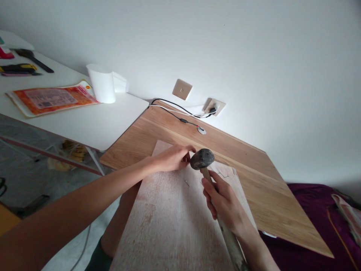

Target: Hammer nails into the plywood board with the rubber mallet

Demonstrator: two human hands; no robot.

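My right hand (222,201) grips the wooden handle of a hammer (202,159), whose dark rounded head hovers over the far end of a pale whitewashed board (172,226). My left hand (173,157) rests on the board's far end just left of the hammer head, fingertips pinched together close to the head; what they pinch is hidden. A small nail (187,183) lies loose on the board between my hands. The board lies on a wooden desk (262,188) and reaches toward my lap.
A white table (93,124) at left carries a white cup (102,83), an orange packet (53,98) and tools (19,68). Black and white cables (180,113) run to a wall socket (214,107). Purple bedding (310,222) lies at right.
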